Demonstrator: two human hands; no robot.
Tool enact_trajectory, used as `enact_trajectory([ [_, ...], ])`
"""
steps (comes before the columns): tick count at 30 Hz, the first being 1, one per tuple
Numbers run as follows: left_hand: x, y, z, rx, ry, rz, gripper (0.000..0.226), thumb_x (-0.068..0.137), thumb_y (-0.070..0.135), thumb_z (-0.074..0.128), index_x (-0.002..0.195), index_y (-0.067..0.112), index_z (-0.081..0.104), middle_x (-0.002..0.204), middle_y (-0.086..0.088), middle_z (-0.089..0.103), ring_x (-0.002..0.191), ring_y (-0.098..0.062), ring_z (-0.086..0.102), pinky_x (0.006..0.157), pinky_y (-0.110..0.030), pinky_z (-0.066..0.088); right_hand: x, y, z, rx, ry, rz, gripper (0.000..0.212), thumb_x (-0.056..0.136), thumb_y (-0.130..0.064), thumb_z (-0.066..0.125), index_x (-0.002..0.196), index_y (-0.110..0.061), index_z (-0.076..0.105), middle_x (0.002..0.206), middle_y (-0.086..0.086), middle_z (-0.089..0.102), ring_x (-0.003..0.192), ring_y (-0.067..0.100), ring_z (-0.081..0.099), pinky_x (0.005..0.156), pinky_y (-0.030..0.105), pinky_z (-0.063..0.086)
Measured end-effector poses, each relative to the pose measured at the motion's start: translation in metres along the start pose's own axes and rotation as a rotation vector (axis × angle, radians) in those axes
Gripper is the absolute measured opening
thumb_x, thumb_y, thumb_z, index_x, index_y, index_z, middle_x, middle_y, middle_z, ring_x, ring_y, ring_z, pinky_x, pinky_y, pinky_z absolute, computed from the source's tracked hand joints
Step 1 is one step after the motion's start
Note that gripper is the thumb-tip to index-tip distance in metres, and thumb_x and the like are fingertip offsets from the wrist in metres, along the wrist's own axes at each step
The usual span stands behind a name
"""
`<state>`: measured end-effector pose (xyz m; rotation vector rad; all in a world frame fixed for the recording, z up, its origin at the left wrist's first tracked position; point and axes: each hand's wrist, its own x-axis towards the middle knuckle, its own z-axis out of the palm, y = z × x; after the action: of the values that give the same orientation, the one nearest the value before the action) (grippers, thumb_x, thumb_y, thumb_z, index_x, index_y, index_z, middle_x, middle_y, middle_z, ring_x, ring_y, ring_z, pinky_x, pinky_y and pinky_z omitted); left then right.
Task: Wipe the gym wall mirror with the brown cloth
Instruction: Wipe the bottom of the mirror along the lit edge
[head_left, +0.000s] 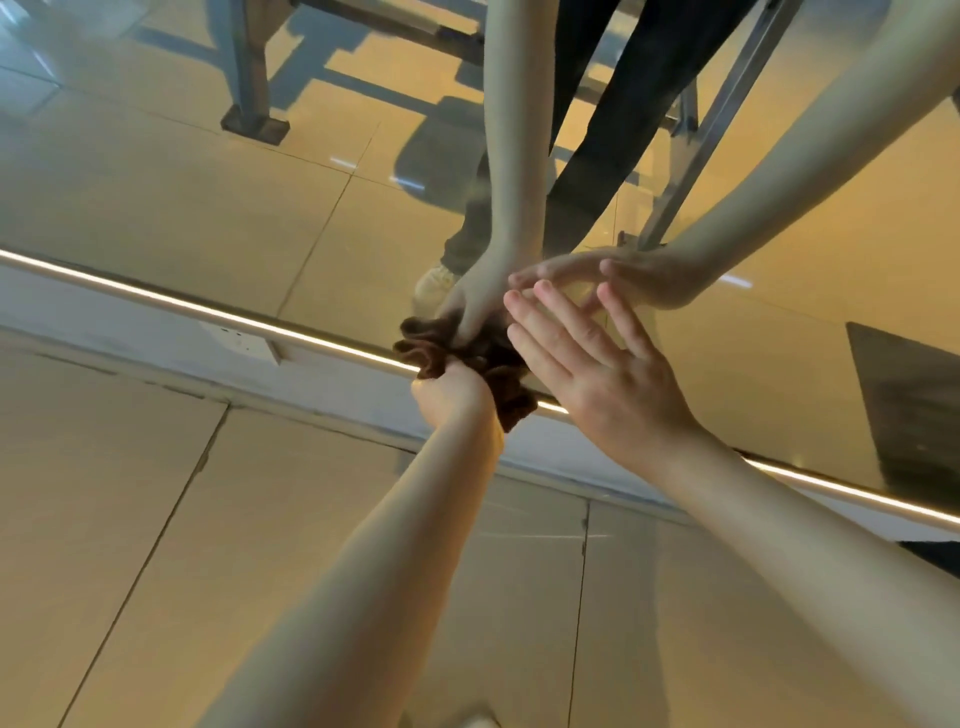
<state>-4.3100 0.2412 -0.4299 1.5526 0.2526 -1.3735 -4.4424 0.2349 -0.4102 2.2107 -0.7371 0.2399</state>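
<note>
The wall mirror (208, 208) fills the upper part of the head view and shows my arms, legs and the floor in reflection. My left hand (451, 392) grips the bunched brown cloth (498, 364) against the mirror's bottom edge, just above the lit strip. My right hand (587, 358) lies flat on the glass with fingers straight and spread, right beside the cloth. Part of the cloth is hidden behind my left hand.
A bright metal strip (208, 312) runs along the mirror's foot, above a white skirting with a wall socket (244, 343). Tan floor tiles (130, 519) spread below. Metal gym frame legs (254, 104) appear in reflection; a dark mat (914, 405) reflects at right.
</note>
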Motion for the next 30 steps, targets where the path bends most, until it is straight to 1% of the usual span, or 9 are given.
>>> enact_trajectory([
  [3, 0.015, 0.006, -0.006, 0.030, 0.037, -0.044, 0.027, 0.105, 0.024, 0.046, 0.126, 0.012, 0.056, 0.104, -0.006, 0.065, 0.072, -0.016, 0.059, 0.050, -0.029, 0.043, 0.011, 0.000, 0.000, -0.018, 0.013, -0.036, 0.041, 0.106, -0.003, 0.030, 0.139, -0.009, 0.053, 0.154, 0.008, 0.041, 0.142, 0.026, 0.030, 0.118, 0.048, 0.013],
  [6, 0.017, 0.004, -0.007, 0.011, 0.057, -0.043, 0.026, 0.105, 0.028, 0.047, 0.125, 0.014, 0.055, 0.098, -0.003, 0.063, 0.077, -0.017, 0.060, 0.072, -0.038, 0.049, 0.018, -0.001, -0.001, 0.028, 0.037, -0.034, 0.041, 0.105, -0.003, 0.031, 0.133, -0.008, 0.060, 0.150, 0.009, 0.047, 0.141, 0.026, 0.032, 0.119, 0.049, 0.014],
  [9, 0.018, 0.013, -0.010, -0.072, 0.114, -0.040, 0.017, 0.103, 0.029, 0.051, 0.114, 0.017, 0.056, 0.086, 0.000, 0.061, 0.074, -0.017, 0.059, 0.079, -0.043, 0.053, 0.023, -0.005, -0.003, 0.040, 0.043, -0.053, 0.040, 0.104, -0.002, 0.034, 0.131, -0.008, 0.062, 0.148, 0.010, 0.049, 0.140, 0.026, 0.034, 0.119, 0.049, 0.017],
  [12, 0.029, 0.032, -0.020, -0.092, 0.190, 0.027, 0.016, 0.101, 0.032, 0.054, 0.112, 0.019, 0.055, 0.087, 0.000, 0.060, 0.078, -0.016, 0.060, 0.091, -0.046, 0.055, 0.027, -0.007, -0.002, 0.057, 0.022, -0.056, 0.040, 0.103, -0.003, 0.033, 0.133, -0.007, 0.060, 0.149, 0.012, 0.048, 0.141, 0.027, 0.032, 0.119, 0.048, 0.017],
  [15, 0.035, 0.046, -0.028, -0.110, 0.188, 0.042, 0.020, 0.101, 0.030, 0.052, 0.118, 0.017, 0.054, 0.091, -0.001, 0.062, 0.082, -0.017, 0.063, 0.089, -0.039, 0.056, 0.034, -0.012, -0.002, 0.072, 0.024, -0.044, 0.043, 0.104, -0.003, 0.028, 0.135, -0.006, 0.058, 0.149, 0.012, 0.048, 0.141, 0.028, 0.031, 0.119, 0.048, 0.016],
  [20, 0.030, 0.035, -0.023, 0.000, 0.087, 0.135, 0.025, 0.098, 0.016, 0.047, 0.120, 0.013, 0.059, 0.104, -0.010, 0.069, 0.085, -0.025, 0.071, 0.069, -0.051, 0.062, 0.057, -0.025, -0.002, 0.107, 0.044, -0.035, 0.041, 0.101, -0.003, 0.035, 0.134, -0.008, 0.059, 0.149, 0.010, 0.048, 0.140, 0.025, 0.040, 0.119, 0.046, 0.017],
  [25, 0.047, 0.058, -0.038, -0.030, 0.190, 0.145, 0.023, 0.103, 0.021, 0.047, 0.123, 0.014, 0.055, 0.109, -0.005, 0.065, 0.096, -0.020, 0.066, 0.090, -0.044, 0.056, 0.074, -0.030, 0.000, 0.074, 0.039, -0.060, 0.048, 0.105, -0.001, 0.022, 0.137, -0.007, 0.056, 0.150, 0.009, 0.047, 0.141, 0.024, 0.041, 0.120, 0.044, 0.012],
  [28, 0.051, 0.075, -0.051, -0.031, 0.195, 0.139, 0.022, 0.104, 0.025, 0.048, 0.124, 0.017, 0.054, 0.103, -0.001, 0.063, 0.101, -0.021, 0.064, 0.094, -0.041, 0.052, 0.082, -0.032, 0.003, 0.033, 0.024, -0.098, 0.044, 0.104, -0.002, 0.028, 0.143, -0.005, 0.048, 0.154, 0.010, 0.041, 0.144, 0.025, 0.035, 0.120, 0.046, 0.009],
  [30, 0.045, 0.076, -0.053, 0.000, 0.160, 0.190, 0.019, 0.104, 0.024, 0.049, 0.121, 0.018, 0.053, 0.098, 0.002, 0.061, 0.094, -0.016, 0.063, 0.092, -0.038, 0.052, 0.087, -0.034, 0.004, 0.044, 0.035, -0.097, 0.044, 0.104, -0.002, 0.028, 0.142, -0.004, 0.049, 0.154, 0.011, 0.042, 0.144, 0.025, 0.036, 0.120, 0.046, 0.009],
])
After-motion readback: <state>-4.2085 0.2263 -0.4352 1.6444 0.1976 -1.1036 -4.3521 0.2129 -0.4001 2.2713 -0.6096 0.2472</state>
